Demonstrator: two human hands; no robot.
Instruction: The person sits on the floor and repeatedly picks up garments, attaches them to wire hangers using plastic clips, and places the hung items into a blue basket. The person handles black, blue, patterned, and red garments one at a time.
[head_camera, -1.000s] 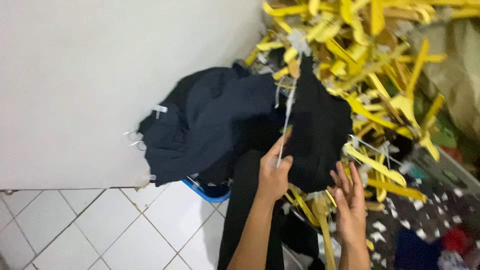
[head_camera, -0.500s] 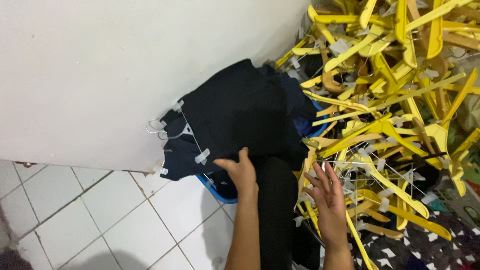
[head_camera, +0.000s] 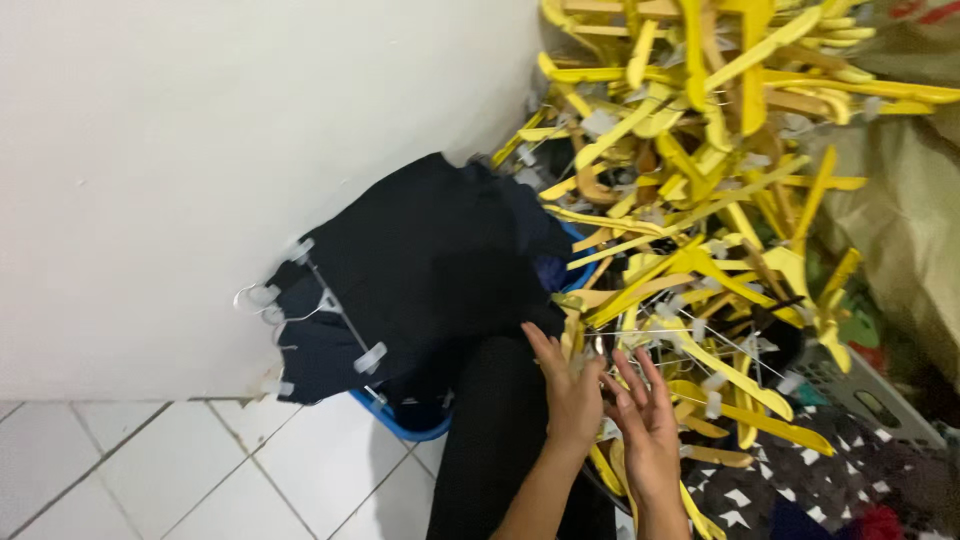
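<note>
Both forearms enter from the bottom edge, cut off below the elbow. The left hand (head_camera: 568, 388) is spread wide with fingers extended, holding nothing; its fingertips lie at the lower left edge of the pile of yellow hangers (head_camera: 700, 220), just beside a dark garment (head_camera: 500, 440) that hangs down below it. The right hand (head_camera: 648, 420) is also wide open, palm turned toward the left hand, fingers splayed and empty; it sits against the thin metal clip bars (head_camera: 690, 345) at the foot of the pile. Whether either hand actually touches a hanger cannot be determined, since the fingers overlap the tangle.

The hanger pile fills the upper right and runs out of frame at the top and right edges. Individual hangers are hard to separate; they cross at all angles. Its base is hidden behind the hands.

Left of the pile, a heap of dark navy clothing (head_camera: 420, 270) leans against the white wall (head_camera: 200, 150). White clip hangers (head_camera: 330, 310) protrude from its left side. Only a short arc of a blue basket rim (head_camera: 400, 425) shows beneath the heap; the rest is covered.

At far right, a grey crate (head_camera: 860, 395) and a tan sheet (head_camera: 900, 230) are partly cut off. A dark patterned cloth (head_camera: 800, 490) covers the lower right corner.

Open room lies lower left: bare white floor tiles (head_camera: 150, 470) extend to the frame edge.
</note>
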